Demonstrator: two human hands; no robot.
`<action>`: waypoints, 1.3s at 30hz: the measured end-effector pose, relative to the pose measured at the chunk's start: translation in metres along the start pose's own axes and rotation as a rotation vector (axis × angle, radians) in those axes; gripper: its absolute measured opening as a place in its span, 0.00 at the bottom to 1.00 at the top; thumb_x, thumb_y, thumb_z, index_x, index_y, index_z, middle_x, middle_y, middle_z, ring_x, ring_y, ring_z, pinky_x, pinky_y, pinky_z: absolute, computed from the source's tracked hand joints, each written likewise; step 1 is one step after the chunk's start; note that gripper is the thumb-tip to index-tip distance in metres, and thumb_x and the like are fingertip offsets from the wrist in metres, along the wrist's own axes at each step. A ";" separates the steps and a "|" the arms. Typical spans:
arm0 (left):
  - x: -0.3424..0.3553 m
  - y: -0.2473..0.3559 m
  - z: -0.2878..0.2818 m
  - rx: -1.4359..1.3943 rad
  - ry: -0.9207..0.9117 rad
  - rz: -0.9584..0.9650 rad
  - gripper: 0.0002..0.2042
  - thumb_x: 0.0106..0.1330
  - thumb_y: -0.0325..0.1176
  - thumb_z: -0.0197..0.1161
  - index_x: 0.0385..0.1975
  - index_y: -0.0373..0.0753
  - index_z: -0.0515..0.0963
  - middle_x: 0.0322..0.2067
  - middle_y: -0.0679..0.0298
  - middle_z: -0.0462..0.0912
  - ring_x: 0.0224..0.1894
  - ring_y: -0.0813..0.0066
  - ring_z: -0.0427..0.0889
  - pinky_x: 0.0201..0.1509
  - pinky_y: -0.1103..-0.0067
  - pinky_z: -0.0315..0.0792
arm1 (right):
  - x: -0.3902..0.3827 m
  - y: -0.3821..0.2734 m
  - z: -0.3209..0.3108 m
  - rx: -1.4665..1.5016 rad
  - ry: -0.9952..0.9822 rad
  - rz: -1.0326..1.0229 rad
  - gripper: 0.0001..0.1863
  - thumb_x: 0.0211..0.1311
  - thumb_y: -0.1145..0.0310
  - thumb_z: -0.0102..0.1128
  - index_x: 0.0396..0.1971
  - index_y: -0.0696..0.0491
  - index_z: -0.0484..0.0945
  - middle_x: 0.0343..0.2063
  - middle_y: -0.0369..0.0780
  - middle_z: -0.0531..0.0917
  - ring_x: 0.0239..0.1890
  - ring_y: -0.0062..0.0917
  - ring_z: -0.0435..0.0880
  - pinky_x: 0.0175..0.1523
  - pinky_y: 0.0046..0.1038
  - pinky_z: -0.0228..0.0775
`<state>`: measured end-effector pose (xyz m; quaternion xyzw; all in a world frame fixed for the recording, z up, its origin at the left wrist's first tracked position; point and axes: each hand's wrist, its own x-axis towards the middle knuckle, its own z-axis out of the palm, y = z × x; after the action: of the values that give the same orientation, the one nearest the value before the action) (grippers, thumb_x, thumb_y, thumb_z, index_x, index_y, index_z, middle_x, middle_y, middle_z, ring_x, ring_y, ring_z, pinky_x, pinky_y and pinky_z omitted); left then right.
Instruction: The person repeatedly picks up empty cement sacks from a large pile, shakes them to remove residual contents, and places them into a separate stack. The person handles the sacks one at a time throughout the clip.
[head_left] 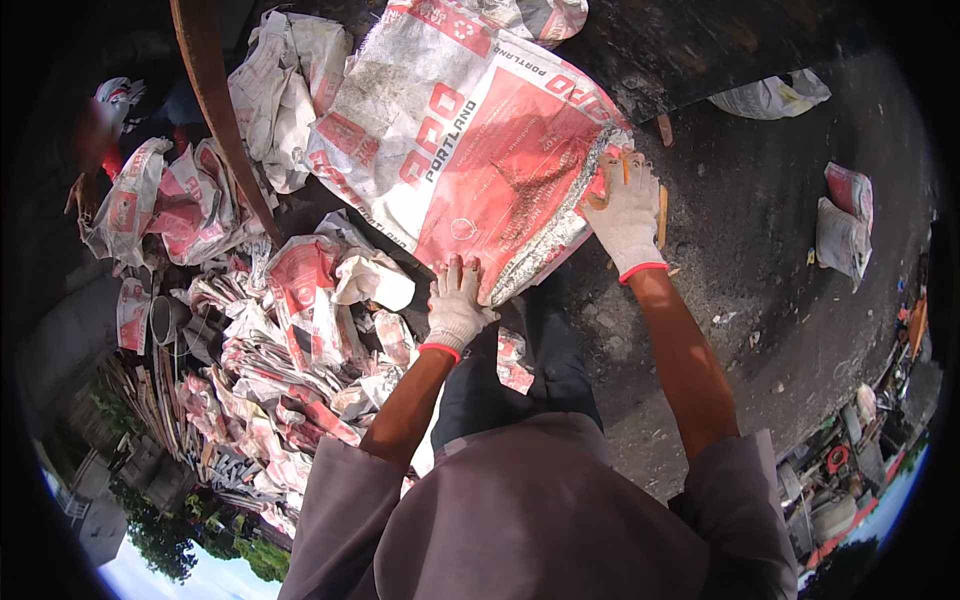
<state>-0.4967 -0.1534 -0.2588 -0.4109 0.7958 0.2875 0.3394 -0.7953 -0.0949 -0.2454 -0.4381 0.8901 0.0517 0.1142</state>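
A large white and red cement sack (380, 120), dusty and creased, lies spread out in front of me. Its near edge is a rough grey-white folded strip (545, 225). My left hand (460, 308), in a pale knit glove with a red cuff, rests on the sack's near left corner with fingers stretched out over it. At the right end of that edge, my right hand (625, 215), gloved the same way, has its fingers bent around the sack's corner. Part of what lies under this hand is hidden.
Crumpled cement sacks (290, 390) are heaped on the left, beside a curved brown post (215, 100). A folded sack (845, 225) lies on the dark ground (760, 330) at right. Another pale sack (770, 97) lies beyond. Mixed scrap (840, 470) lines the lower right. A blurred person (95, 135) is far left.
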 end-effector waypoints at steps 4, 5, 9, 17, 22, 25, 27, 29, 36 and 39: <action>-0.049 -0.038 -0.008 -0.195 0.188 -0.037 0.47 0.51 0.53 0.70 0.68 0.40 0.56 0.69 0.47 0.55 0.71 0.51 0.55 0.70 0.62 0.55 | -0.091 0.033 -0.009 0.173 -0.014 0.105 0.43 0.47 0.51 0.69 0.64 0.51 0.64 0.65 0.50 0.63 0.67 0.44 0.61 0.68 0.45 0.55; -0.061 -0.050 -0.003 -0.355 0.248 -0.055 0.45 0.52 0.53 0.69 0.68 0.37 0.58 0.67 0.45 0.59 0.69 0.50 0.60 0.69 0.64 0.59 | -0.116 0.047 -0.002 0.281 -0.069 0.174 0.41 0.49 0.54 0.68 0.63 0.52 0.64 0.64 0.50 0.65 0.67 0.43 0.62 0.68 0.43 0.56; -0.106 -0.099 0.057 -0.796 0.344 -0.426 0.32 0.64 0.48 0.63 0.62 0.33 0.66 0.44 0.48 0.80 0.43 0.61 0.80 0.48 0.74 0.71 | -0.238 0.125 0.062 0.460 -0.290 0.635 0.39 0.49 0.56 0.69 0.60 0.58 0.68 0.50 0.52 0.78 0.51 0.46 0.78 0.54 0.40 0.71; -0.234 -0.101 0.218 -0.892 0.334 -0.934 0.35 0.64 0.58 0.51 0.55 0.26 0.69 0.49 0.37 0.77 0.55 0.42 0.76 0.59 0.65 0.67 | -0.398 0.240 0.139 0.071 -0.692 0.378 0.23 0.53 0.50 0.60 0.30 0.58 0.85 0.31 0.49 0.86 0.42 0.42 0.85 0.48 0.38 0.73; -0.276 -0.064 0.250 -0.939 0.334 -1.075 0.35 0.63 0.59 0.51 0.51 0.25 0.72 0.44 0.35 0.79 0.52 0.39 0.77 0.56 0.61 0.69 | -0.327 0.196 0.089 0.651 -0.499 0.814 0.16 0.49 0.61 0.60 0.14 0.59 0.79 0.14 0.39 0.78 0.17 0.23 0.74 0.24 0.31 0.62; -0.273 -0.051 0.252 -1.017 0.485 -1.081 0.35 0.64 0.58 0.51 0.53 0.25 0.71 0.45 0.36 0.79 0.52 0.40 0.78 0.55 0.62 0.70 | -0.279 0.158 0.056 1.012 -0.319 0.680 0.13 0.56 0.63 0.60 0.21 0.58 0.79 0.18 0.35 0.78 0.20 0.20 0.72 0.27 0.27 0.61; -0.265 -0.051 0.254 -1.188 0.497 -1.023 0.32 0.68 0.54 0.50 0.56 0.26 0.70 0.46 0.37 0.79 0.53 0.45 0.78 0.57 0.67 0.69 | -0.254 0.141 0.029 1.171 -0.284 0.565 0.12 0.60 0.65 0.59 0.24 0.58 0.80 0.20 0.34 0.78 0.22 0.19 0.72 0.28 0.25 0.61; -0.254 -0.047 0.262 -1.345 0.769 -0.921 0.27 0.68 0.53 0.51 0.49 0.31 0.75 0.41 0.46 0.82 0.43 0.49 0.79 0.51 0.68 0.70 | -0.245 0.126 0.006 1.120 -0.319 0.500 0.11 0.63 0.66 0.58 0.27 0.58 0.80 0.20 0.33 0.78 0.22 0.18 0.72 0.28 0.24 0.60; -0.278 -0.051 0.336 -1.781 0.778 -0.722 0.23 0.69 0.49 0.56 0.55 0.37 0.71 0.28 0.67 0.77 0.27 0.81 0.72 0.27 0.81 0.64 | -0.296 0.121 0.004 0.807 -0.317 0.250 0.14 0.58 0.66 0.59 0.18 0.59 0.77 0.17 0.31 0.74 0.21 0.17 0.68 0.26 0.25 0.57; -0.329 -0.025 0.394 -2.156 0.838 -0.748 0.20 0.70 0.49 0.54 0.51 0.40 0.72 0.25 0.69 0.75 0.25 0.81 0.72 0.26 0.81 0.63 | -0.327 0.163 0.029 0.259 -0.338 0.026 0.14 0.50 0.66 0.62 0.25 0.64 0.80 0.22 0.42 0.82 0.25 0.27 0.78 0.33 0.31 0.66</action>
<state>-0.2132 0.2759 -0.2458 -0.7476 0.0290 0.5310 -0.3978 -0.7267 0.2613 -0.1935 -0.3933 0.8631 0.0113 0.3167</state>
